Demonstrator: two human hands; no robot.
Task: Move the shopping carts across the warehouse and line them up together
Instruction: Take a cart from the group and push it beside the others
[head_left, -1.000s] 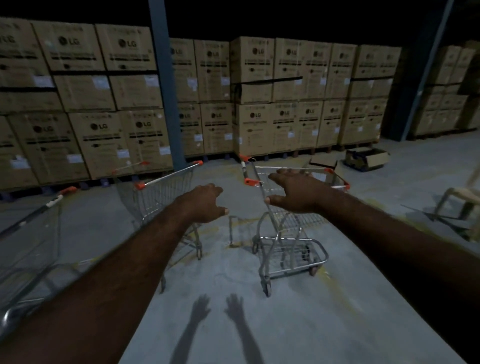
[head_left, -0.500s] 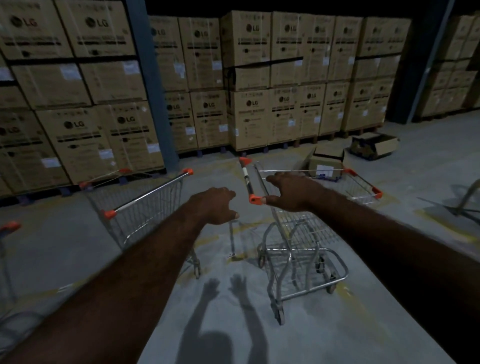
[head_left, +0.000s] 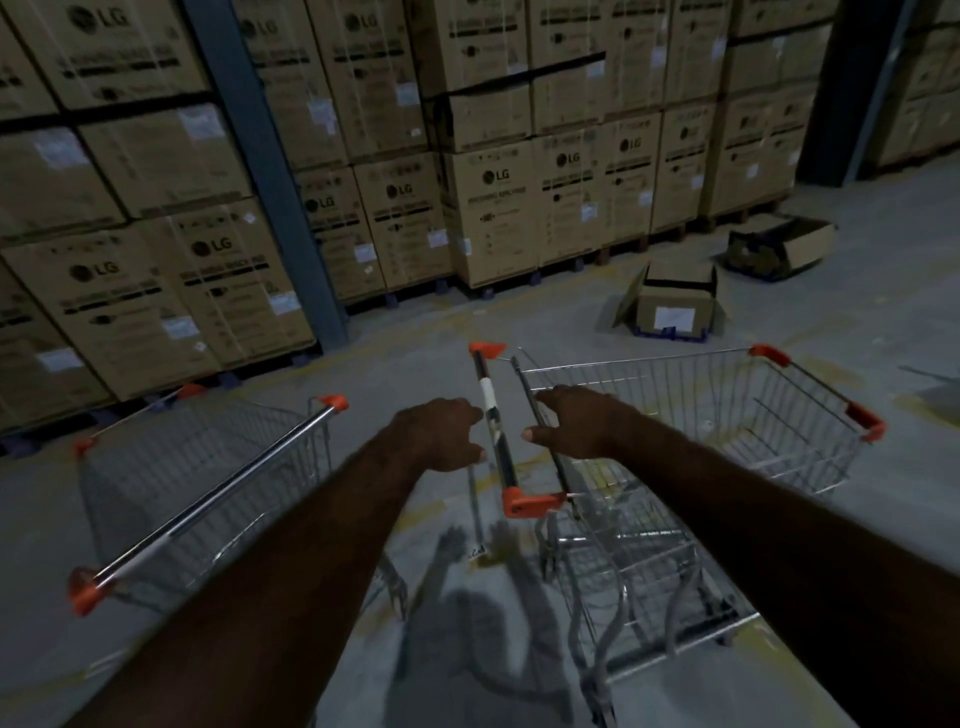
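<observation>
Shopping cart (head_left: 810, 415) stands at the hands. The left hand (head_left: 441, 434) curls loosely against its orange-capped handle (head_left: 491, 402); whether it grips, I cannot tell. The right hand (head_left: 576, 423) is spread, unclenched, fingertips on the basket's rear rim. A second cart (head_left: 208, 499) stands left of the hands. Beyond them, an open cardboard box (head_left: 672, 306), contents hidden, lies before stacked cartons (head_left: 498, 208).

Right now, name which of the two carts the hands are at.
The right cart: its orange-capped handle lies between the left hand and right hand. The left cart stands aside, no hand on it.

left hand (head_left: 440, 435), right hand (head_left: 577, 423) nearer handle (head_left: 488, 396)
</observation>
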